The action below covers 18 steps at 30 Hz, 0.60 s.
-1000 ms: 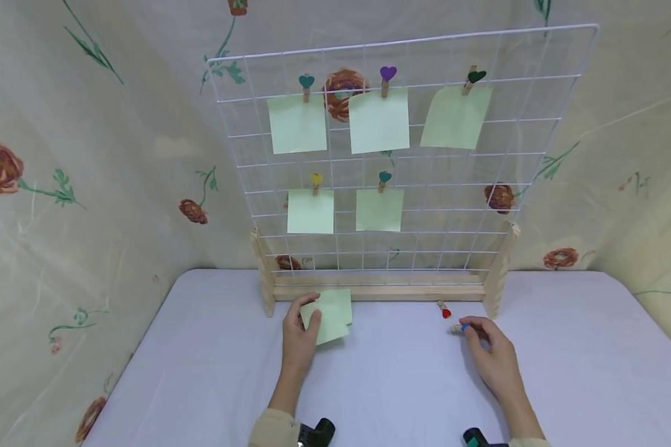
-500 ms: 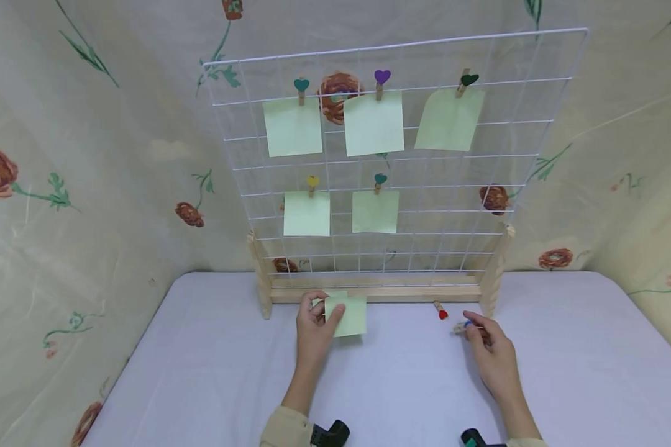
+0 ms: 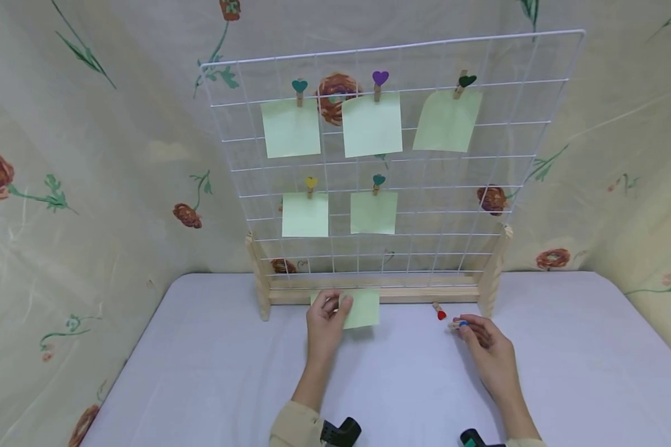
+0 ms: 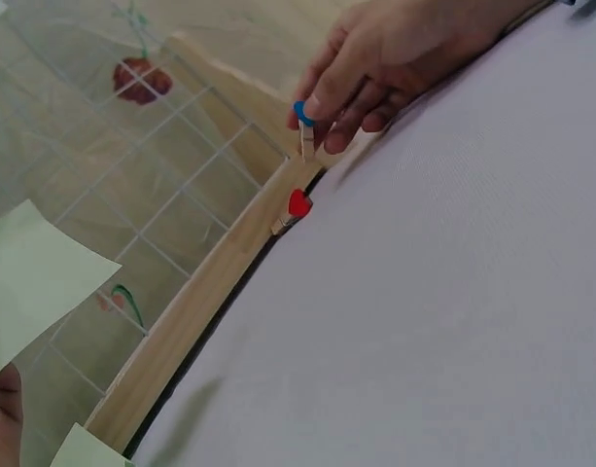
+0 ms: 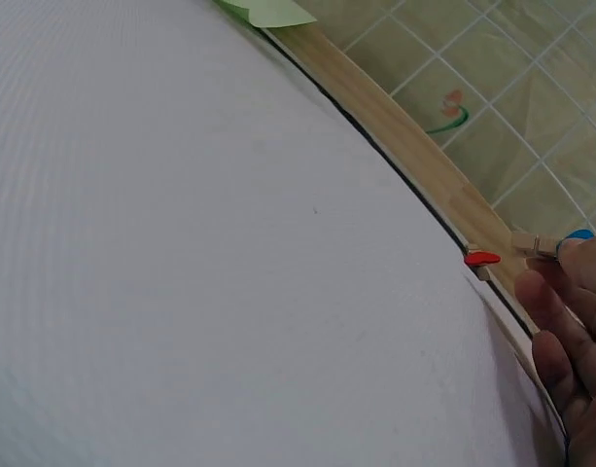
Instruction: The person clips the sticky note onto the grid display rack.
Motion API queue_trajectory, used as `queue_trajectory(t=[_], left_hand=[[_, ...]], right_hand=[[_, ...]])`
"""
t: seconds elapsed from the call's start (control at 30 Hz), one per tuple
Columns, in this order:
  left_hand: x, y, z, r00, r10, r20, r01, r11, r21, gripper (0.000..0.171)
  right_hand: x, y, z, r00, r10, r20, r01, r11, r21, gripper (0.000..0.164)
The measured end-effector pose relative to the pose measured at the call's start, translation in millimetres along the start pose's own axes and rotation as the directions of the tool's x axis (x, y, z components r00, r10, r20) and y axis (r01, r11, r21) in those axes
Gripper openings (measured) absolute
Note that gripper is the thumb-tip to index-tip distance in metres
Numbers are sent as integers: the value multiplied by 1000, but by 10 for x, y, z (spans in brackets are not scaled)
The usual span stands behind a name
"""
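My left hand pinches a pale green paper note between thumb and fingers, in front of the rack's wooden base. Part of a second green note shows below it in the left wrist view. My right hand pinches a small wooden clothespin with a blue decoration, held by thumb and fingertips above the table. Just left of that hand, a clothespin with a red heart lies on the table near the base. The fingers behind the left note are partly hidden.
A white wire grid stands in a wooden base at the table's back. Several green notes hang on it from heart clothespins, three in the upper row and two in the lower. A white cloth covers the table.
My left hand has moved right along the base, and the notes have shifted in its fingers, one now in front. The right hand keeps the blue clothespin and has barely moved.
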State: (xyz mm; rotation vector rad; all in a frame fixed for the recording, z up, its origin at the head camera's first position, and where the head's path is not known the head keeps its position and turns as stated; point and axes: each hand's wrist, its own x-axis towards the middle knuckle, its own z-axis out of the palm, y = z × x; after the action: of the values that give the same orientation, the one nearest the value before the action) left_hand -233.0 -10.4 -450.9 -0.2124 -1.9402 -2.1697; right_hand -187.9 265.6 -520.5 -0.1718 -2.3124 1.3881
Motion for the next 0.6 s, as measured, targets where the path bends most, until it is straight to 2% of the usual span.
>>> queue_trajectory(t=[0.2, 0.43, 0.5, 0.6], left_hand=[[132, -122, 107, 999, 30, -15, -31, 998, -57, 26], [215, -80, 219, 1000, 2, 3, -2, 1000, -28, 28], [244, -123, 246, 1000, 0, 5, 0, 999, -34, 30], [230, -46, 289, 1000, 5, 13, -4, 999, -52, 29]], right_hand=[[12, -16, -2, 999, 6, -39, -6, 1000, 22, 26], [22, 0, -6, 1000, 24, -14, -25, 999, -39, 28], [17, -4, 1, 1000, 27, -5, -27, 999, -45, 28], [11, -12, 5, 1000, 22, -12, -23, 999, -50, 27]])
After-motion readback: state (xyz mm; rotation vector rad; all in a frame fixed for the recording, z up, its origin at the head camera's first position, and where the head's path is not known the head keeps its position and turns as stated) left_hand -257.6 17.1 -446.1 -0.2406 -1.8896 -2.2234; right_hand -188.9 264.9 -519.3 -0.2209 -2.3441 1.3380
